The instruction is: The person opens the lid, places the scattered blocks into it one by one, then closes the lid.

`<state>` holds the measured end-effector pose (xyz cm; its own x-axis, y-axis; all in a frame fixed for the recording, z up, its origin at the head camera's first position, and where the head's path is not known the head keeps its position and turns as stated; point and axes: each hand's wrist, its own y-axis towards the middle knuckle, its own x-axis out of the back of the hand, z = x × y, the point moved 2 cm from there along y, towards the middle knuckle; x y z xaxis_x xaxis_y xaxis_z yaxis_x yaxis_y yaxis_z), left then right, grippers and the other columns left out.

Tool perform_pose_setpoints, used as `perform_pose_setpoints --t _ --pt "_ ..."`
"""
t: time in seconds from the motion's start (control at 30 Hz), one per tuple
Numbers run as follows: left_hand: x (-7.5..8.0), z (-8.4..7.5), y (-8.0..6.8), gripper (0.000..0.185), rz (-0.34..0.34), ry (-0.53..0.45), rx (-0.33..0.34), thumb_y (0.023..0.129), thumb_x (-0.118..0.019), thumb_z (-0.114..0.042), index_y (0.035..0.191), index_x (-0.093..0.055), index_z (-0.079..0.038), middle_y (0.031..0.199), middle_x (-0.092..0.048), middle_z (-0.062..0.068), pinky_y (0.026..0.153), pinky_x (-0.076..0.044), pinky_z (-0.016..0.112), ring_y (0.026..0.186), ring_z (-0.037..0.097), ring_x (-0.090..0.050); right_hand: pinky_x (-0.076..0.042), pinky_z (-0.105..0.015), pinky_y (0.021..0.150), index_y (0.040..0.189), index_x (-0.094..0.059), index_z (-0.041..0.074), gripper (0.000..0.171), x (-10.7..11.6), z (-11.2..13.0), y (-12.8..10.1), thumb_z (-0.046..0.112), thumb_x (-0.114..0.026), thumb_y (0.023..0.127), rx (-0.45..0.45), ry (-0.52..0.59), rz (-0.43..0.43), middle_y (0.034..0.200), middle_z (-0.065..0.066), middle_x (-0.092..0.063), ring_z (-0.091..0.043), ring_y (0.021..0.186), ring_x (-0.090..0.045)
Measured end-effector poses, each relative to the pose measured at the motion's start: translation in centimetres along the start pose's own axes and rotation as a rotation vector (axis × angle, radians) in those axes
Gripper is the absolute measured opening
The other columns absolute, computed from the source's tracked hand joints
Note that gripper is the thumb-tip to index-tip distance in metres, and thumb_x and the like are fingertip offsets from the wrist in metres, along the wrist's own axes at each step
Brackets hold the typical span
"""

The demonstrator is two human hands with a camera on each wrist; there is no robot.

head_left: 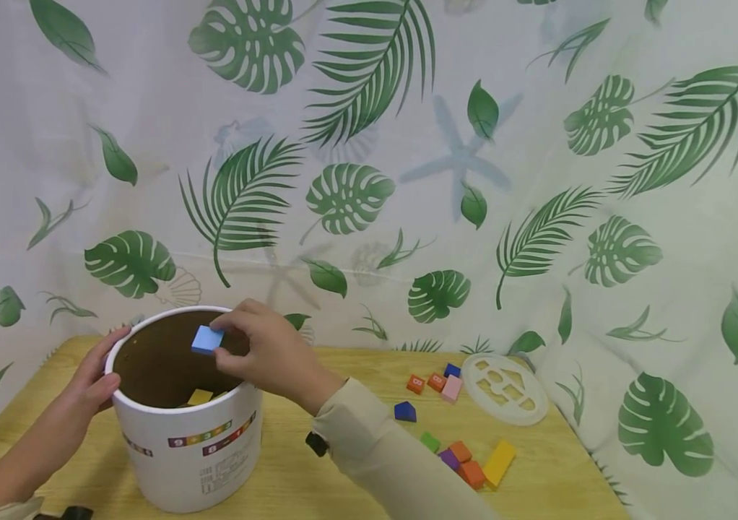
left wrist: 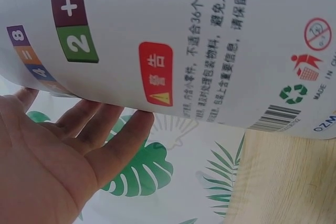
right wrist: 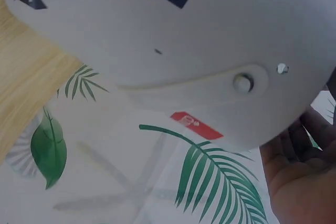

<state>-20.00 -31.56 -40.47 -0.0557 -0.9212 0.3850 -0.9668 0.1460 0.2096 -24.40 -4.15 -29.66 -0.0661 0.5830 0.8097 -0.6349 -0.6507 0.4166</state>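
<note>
A white cylindrical bucket [head_left: 180, 455] printed with number sums stands on the table, with a yellow block [head_left: 200, 396] showing inside. Over its opening my right hand [head_left: 271, 354] pinches a light blue block [head_left: 206, 340] between thumb and fingers. My left hand [head_left: 79, 393] touches the bucket's left side near the rim, its fingers extended. In the left wrist view, the fingertips [left wrist: 142, 121] rest against the printed outer wall. The right wrist view shows part of the right hand [right wrist: 302, 166] beside the bucket [right wrist: 131, 40], but the held block is out of sight there.
On the wooden table [head_left: 317, 448], right of the bucket, lie several loose blocks, including a dark blue one [head_left: 405, 412] and a yellow one [head_left: 499, 464]. Behind them lies a white lid with shaped holes [head_left: 482, 404]. A leaf-patterned curtain [head_left: 369, 253] hangs at the back.
</note>
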Motion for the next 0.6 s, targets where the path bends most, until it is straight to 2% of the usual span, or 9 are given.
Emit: perform_pose_setpoints --t 0.1,0.13,0.23,0.27,0.3,0.4,0.5,0.57,0.6 --pt "0.1 -0.1 -0.1 0.06 0.005 0.021 -0.009 0.112 -0.026 -0.036 0.167 -0.002 -0.029 0.167 -0.008 0.025 0.098 -0.042 0.054 0.139 0.027 -0.032 -0.044 -0.008 0.077 0.121 -0.073 0.01 0.028 -0.6 0.2 0.6 0.016 -0.074 0.094 0.006 0.02 0.006 0.103 0.007 -0.059 -0.003 0.09 -0.053" --pt "0.1 -0.1 -0.1 0.06 0.005 0.026 -0.007 0.112 -0.025 -0.036 0.167 -0.001 -0.029 0.167 -0.008 0.025 0.098 -0.042 0.054 0.139 0.028 -0.032 -0.044 -0.007 0.078 0.121 -0.073 0.01 0.028 -0.8 0.2 0.8 0.016 -0.074 0.094 0.013 0.024 0.0 0.103 0.006 -0.059 -0.003 0.09 -0.053" --pt "0.0 -0.3 -0.1 0.062 0.01 0.021 0.009 0.112 -0.024 -0.038 0.167 0.0 -0.027 0.167 -0.006 0.026 0.096 -0.037 0.068 0.139 0.049 -0.026 -0.044 -0.006 0.08 0.121 -0.073 0.009 0.028 -1.3 0.0 1.1 0.015 -0.075 0.094 0.02 0.038 -0.009 0.103 0.006 -0.06 -0.001 0.091 -0.054" --pt "0.0 -0.4 -0.2 0.062 0.011 0.016 0.011 0.112 -0.024 -0.039 0.167 0.0 -0.027 0.167 -0.006 0.026 0.096 -0.037 0.068 0.139 0.048 -0.026 -0.045 -0.007 0.081 0.121 -0.073 0.008 0.028 -1.4 -0.1 1.2 0.014 -0.075 0.094 0.021 0.038 -0.008 0.103 0.006 -0.06 0.0 0.091 -0.054" --pt "-0.1 -0.3 -0.2 0.062 0.006 0.021 0.01 0.111 -0.025 -0.039 0.167 0.0 -0.028 0.167 -0.007 0.025 0.096 -0.037 0.068 0.14 0.045 -0.027 -0.045 -0.007 0.081 0.12 -0.074 0.008 0.027 -1.5 -0.2 1.2 0.014 -0.075 0.094 0.017 0.041 -0.002 0.103 0.005 -0.06 0.0 0.091 -0.055" --pt "-0.2 -0.1 0.1 0.06 -0.012 -0.055 0.038 0.109 -0.03 -0.041 0.165 -0.007 -0.039 0.166 -0.013 0.021 0.097 -0.036 0.061 0.135 0.019 -0.037 -0.045 -0.008 0.082 0.119 -0.074 0.008 0.026 -1.6 -0.4 1.3 0.014 -0.075 0.094 -0.012 0.046 0.033 0.103 0.004 -0.061 0.0 0.091 -0.056" --pt "-0.3 0.2 0.4 0.055 -0.028 -0.124 0.063 0.107 -0.033 -0.043 0.158 -0.013 -0.051 0.164 -0.018 0.02 0.096 -0.034 0.055 0.119 -0.004 -0.038 -0.045 -0.009 0.081 0.119 -0.074 0.008 0.025 -1.7 -0.5 1.4 0.014 -0.075 0.094 -0.055 0.051 0.076 0.105 0.003 -0.062 -0.002 0.092 -0.058" --pt "-0.3 0.4 0.5 0.051 -0.031 -0.153 0.078 0.106 -0.034 -0.044 0.152 -0.017 -0.057 0.163 -0.019 0.02 0.095 -0.036 0.05 0.114 -0.009 -0.039 -0.045 -0.009 0.081 0.118 -0.074 0.008 0.025 -1.7 -0.5 1.5 0.015 -0.075 0.094 -0.082 0.054 0.102 0.107 0.002 -0.063 -0.004 0.094 -0.059" --pt "-0.2 0.4 0.6 0.049 -0.032 -0.151 0.079 0.106 -0.034 -0.044 0.149 -0.018 -0.059 0.162 -0.024 0.013 0.094 -0.037 0.048 0.114 -0.01 -0.04 -0.045 -0.01 0.081 0.118 -0.074 0.008 0.024 -1.8 -0.4 1.5 0.015 -0.074 0.094 -0.097 0.053 0.114 0.107 0.002 -0.063 -0.005 0.094 -0.059"
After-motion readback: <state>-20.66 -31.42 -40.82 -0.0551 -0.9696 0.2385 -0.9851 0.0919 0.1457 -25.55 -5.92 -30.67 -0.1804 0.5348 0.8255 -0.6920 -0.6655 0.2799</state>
